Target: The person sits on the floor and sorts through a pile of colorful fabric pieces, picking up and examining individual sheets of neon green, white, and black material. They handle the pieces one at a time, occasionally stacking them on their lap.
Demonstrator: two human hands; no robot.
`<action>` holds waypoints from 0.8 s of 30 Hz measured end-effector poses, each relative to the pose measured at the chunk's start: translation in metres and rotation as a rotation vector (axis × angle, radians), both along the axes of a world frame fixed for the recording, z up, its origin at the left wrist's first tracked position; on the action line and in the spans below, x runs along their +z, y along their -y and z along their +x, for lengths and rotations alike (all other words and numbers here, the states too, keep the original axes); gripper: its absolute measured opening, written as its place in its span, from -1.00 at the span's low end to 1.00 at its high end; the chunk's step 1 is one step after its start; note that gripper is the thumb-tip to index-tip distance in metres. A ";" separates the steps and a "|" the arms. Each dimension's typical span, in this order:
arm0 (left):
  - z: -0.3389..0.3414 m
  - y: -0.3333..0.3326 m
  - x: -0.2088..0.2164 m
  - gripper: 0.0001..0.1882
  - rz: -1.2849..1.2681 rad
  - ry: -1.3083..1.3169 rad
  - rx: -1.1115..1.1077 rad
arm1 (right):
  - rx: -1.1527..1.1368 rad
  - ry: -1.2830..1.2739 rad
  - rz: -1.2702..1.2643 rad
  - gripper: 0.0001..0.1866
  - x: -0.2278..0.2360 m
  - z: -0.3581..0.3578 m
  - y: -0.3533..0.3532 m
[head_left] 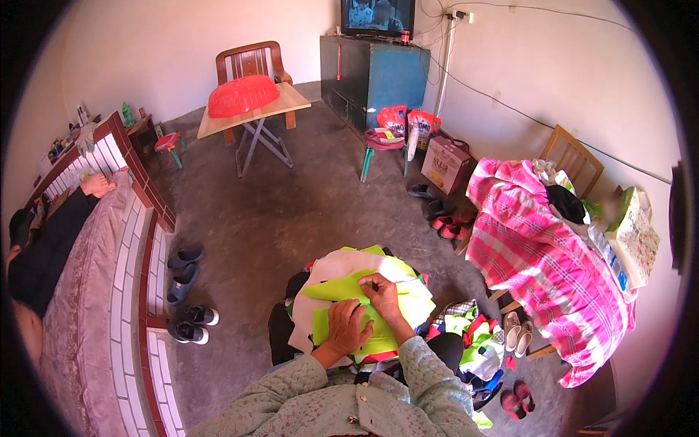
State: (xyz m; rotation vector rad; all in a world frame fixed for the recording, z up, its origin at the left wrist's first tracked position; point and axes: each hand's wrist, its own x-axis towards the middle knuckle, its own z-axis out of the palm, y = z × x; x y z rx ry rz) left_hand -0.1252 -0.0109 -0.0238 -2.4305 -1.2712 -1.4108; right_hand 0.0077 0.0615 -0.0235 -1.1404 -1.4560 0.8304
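In front of me is a round heap of cloth pieces, with a white cloth (341, 265) spread near its top. Over it lie bright yellow-green cloth pieces (336, 290). My left hand (344, 329) rests on the near part of the yellow-green cloth, its fingers bent and closed on the material. Just to its right and slightly farther away, my right hand (384, 297) pinches a yellow-green piece between thumb and fingers. The fingertips of both hands are partly hidden. Right of my knee, a loose pile of mixed scraps (480, 353) lies on the floor.
At right, a pink checked cloth (520, 233) drapes over furniture. On the left, a person (54, 233) lies on a tiled bed platform (127, 306), with shoes (191, 328) below it. Farther off stand a folding table (291, 102) with a red basin (242, 96) and a blue cabinet (397, 76).
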 end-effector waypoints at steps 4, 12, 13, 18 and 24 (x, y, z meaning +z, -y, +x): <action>-0.003 -0.001 0.022 -0.46 -0.016 0.025 0.134 | 0.017 0.042 0.029 -0.86 0.001 0.002 0.001; -0.031 -0.027 0.019 -0.65 -0.142 -0.140 0.120 | 0.010 0.093 0.015 -0.85 -0.001 0.003 0.000; -0.031 -0.029 0.020 -0.68 -0.130 -0.138 0.124 | 0.009 0.087 0.018 -0.85 -0.001 0.003 0.000; -0.035 -0.040 0.021 -0.73 -0.092 -0.177 0.151 | 0.008 0.057 -0.001 -0.86 -0.007 0.003 -0.002; -0.041 -0.047 0.035 -0.59 -0.148 -0.093 0.209 | 0.001 0.019 0.019 -0.86 -0.014 0.004 -0.005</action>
